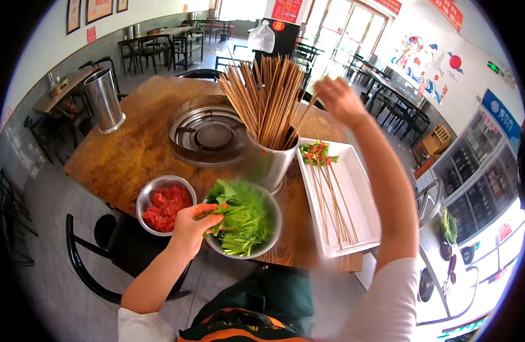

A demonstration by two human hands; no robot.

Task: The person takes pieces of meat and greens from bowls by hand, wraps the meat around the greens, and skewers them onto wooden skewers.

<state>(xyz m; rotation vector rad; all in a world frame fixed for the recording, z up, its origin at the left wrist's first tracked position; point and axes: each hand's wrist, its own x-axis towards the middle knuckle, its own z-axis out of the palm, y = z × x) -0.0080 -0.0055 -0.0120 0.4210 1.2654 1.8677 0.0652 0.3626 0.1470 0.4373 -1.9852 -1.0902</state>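
Note:
My left hand pinches some green leaves at the left side of a metal bowl. Cut leafy greens fill that bowl, and a bit of red shows by my fingers. To its left, a smaller metal bowl contains raw red meat slices. My right hand, raised and blurred, grips the top of a bamboo skewer whose lower end reaches into a tall metal canister. Many bamboo skewers stand fanned out in the canister. On the right, a white tray holds several skewers with greens and red meat.
A round burner is set into the wooden table. An upright metal cylinder stands at the far left. A black chair sits close by at the near left. Glass-door fridges and a counter are on the right.

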